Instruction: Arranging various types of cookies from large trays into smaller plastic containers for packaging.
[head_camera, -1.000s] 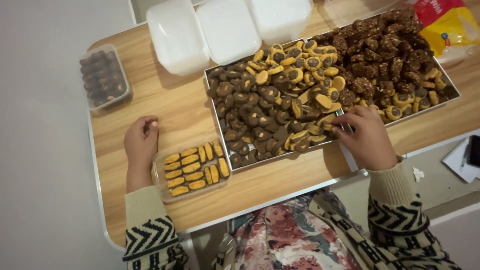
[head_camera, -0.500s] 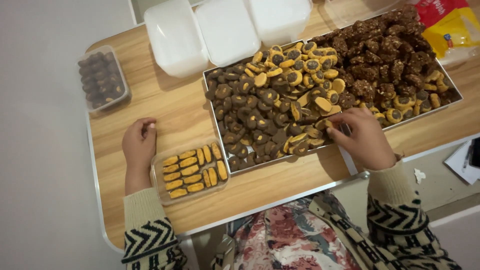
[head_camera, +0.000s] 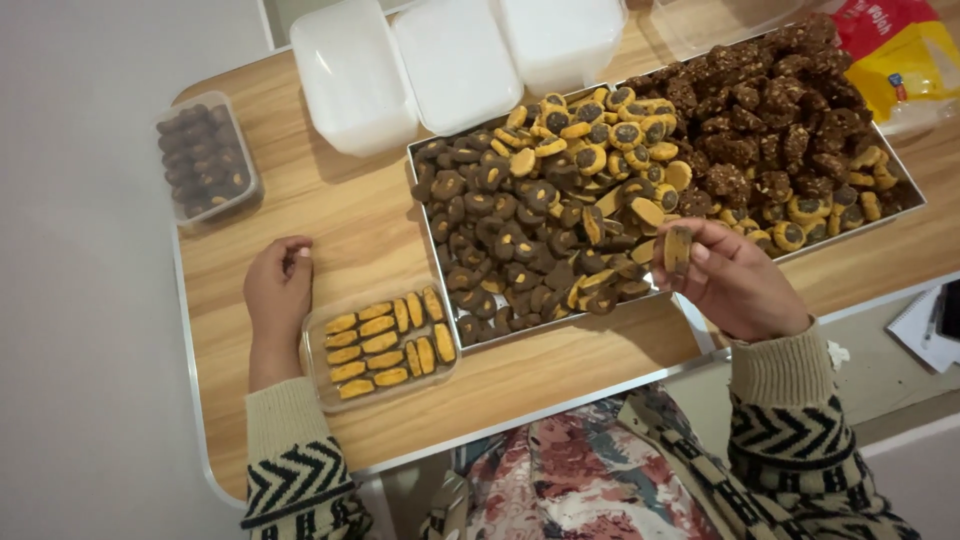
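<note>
Cookie (head_camera: 678, 247) pinched on edge between the thumb and fingertips of the right hand (head_camera: 740, 285), held just above the near rim of the big metal tray (head_camera: 905, 172); it looks small, light and crumbly, so a soft grip by the rim suits it better than a squeeze on the faces, and the dark filling may smear if pressed. Beneath it the tray is heaped with more cookies, dark ones to the left, yellow-ringed ones in the middle, rough brown clusters at the far right. Left hand (head_camera: 280, 295) rests loosely curled on the wooden table (head_camera: 360, 225), holding nothing, touching the edge of a small clear box (head_camera: 382, 345) lined with yellow cookies in rows; another clear box of dark cookies (head_camera: 205, 160) sits well apart at the far left; white lidded tubs (head_camera: 455, 60) stand behind the tray; a yellow and red bag (head_camera: 905, 55) lies at the far right corner.
</note>
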